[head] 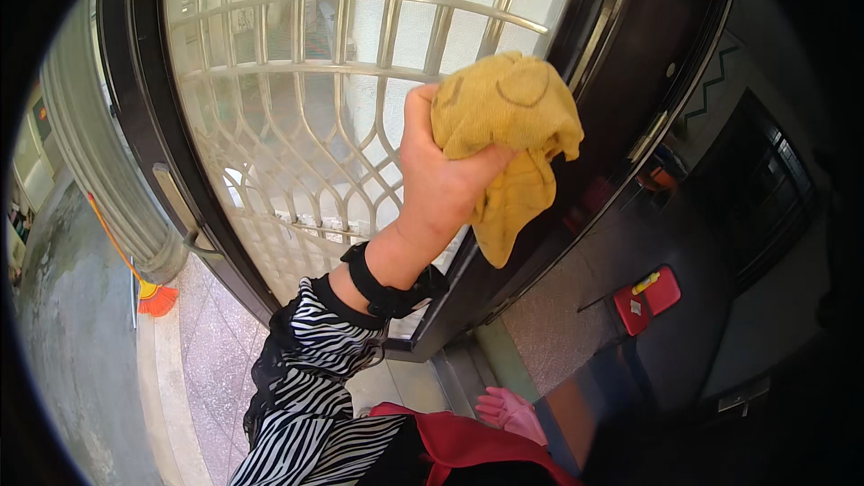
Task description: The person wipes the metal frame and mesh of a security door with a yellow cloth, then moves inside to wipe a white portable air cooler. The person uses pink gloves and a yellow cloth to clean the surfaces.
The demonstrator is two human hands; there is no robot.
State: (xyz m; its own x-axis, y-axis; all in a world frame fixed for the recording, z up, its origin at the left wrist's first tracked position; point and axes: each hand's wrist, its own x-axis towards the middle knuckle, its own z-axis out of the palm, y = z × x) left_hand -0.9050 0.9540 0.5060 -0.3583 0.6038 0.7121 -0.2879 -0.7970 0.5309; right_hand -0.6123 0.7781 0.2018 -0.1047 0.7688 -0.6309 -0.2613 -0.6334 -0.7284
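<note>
My left hand (445,169), bare below a black wrist strap and a zebra-striped sleeve, grips a bunched yellow cloth (509,108) with dark marks. One corner of the cloth hangs down. Behind it stand a metal lattice door panel (297,67) and a dark door frame (594,74); whether the cloth touches either is unclear. Low on the right, beside the red garment (466,439) at my chest, a pink glove (511,413) shows with its fingers apart. The picture does not settle whether my right hand is inside it.
A long door handle (192,223) is on the left dark frame. Beyond it are a fluted column (108,121) and an orange broom (156,297). A step (459,371) lies below the doorway. At right, a red stool (644,304) bears a small yellow object (646,283).
</note>
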